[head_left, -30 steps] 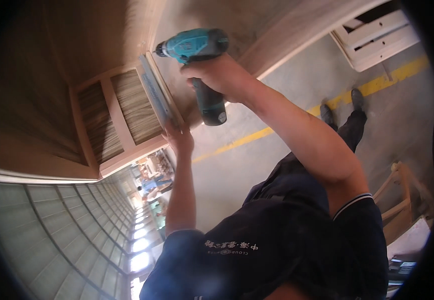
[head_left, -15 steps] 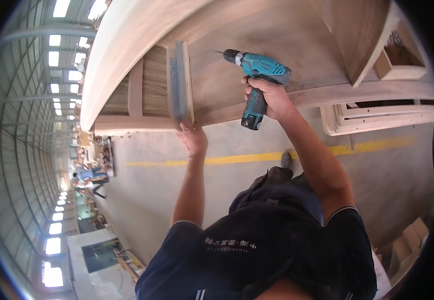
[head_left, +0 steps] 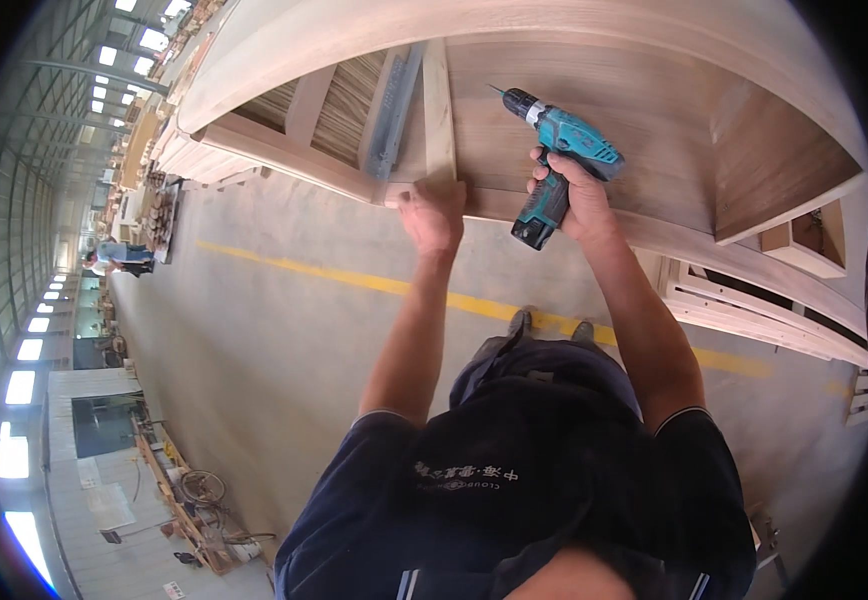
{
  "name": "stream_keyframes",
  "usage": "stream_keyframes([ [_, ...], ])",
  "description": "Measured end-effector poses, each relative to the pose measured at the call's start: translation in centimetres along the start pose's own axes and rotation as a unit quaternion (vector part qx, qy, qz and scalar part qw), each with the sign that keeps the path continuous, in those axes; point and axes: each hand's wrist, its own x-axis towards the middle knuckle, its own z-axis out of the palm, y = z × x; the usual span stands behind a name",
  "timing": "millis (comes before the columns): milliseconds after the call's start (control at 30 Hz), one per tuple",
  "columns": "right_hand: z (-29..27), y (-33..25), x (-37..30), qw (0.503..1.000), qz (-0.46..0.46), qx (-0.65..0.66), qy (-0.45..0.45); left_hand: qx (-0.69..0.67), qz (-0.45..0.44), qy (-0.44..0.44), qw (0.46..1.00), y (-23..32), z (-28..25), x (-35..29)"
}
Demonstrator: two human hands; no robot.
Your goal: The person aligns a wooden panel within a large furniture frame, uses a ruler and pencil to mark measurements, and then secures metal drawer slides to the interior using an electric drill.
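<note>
In the head view, a large wooden cabinet frame (head_left: 594, 90) lay on its side before the person, its open inside turned toward the camera, which left the inner rails easy to reach. The left hand (head_left: 436, 212) was pressed flat against the near end of a narrow wooden slat (head_left: 439, 110), fingers spread over the slat and the frame's front rail (head_left: 284, 150), seemingly to keep the slat square and steady against the panel. Just beside the slat lay a grey metal drawer runner (head_left: 394, 110). The right hand (head_left: 572, 195) was wrapped fully round the handle of a teal cordless drill (head_left: 559, 155), fingers closed tight, the bit aimed toward the slat but apart from it. A yellow line (head_left: 354, 280) crossed the concrete floor (head_left: 254, 350) below the hands.
</note>
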Motion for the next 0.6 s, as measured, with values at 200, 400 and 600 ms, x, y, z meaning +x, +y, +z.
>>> stream_keyframes([
  [200, 0.1, -0.5, -0.2, 1.0, 0.001, 0.013, -0.018, 0.025, 0.079, -0.116, 0.99, -1.0, -0.8, 0.9],
  [400, -0.2, -0.8, -4.2, 0.998, 0.021, 0.048, -0.036, -0.037, 0.186, -0.149, 0.97, 3.8, -1.1, -1.8],
  [600, -0.3, -3.1, -14.1, 0.996, -0.08, -0.033, 0.018, -0.109, 0.277, -0.197, 0.934, 9.8, 1.6, -3.8],
])
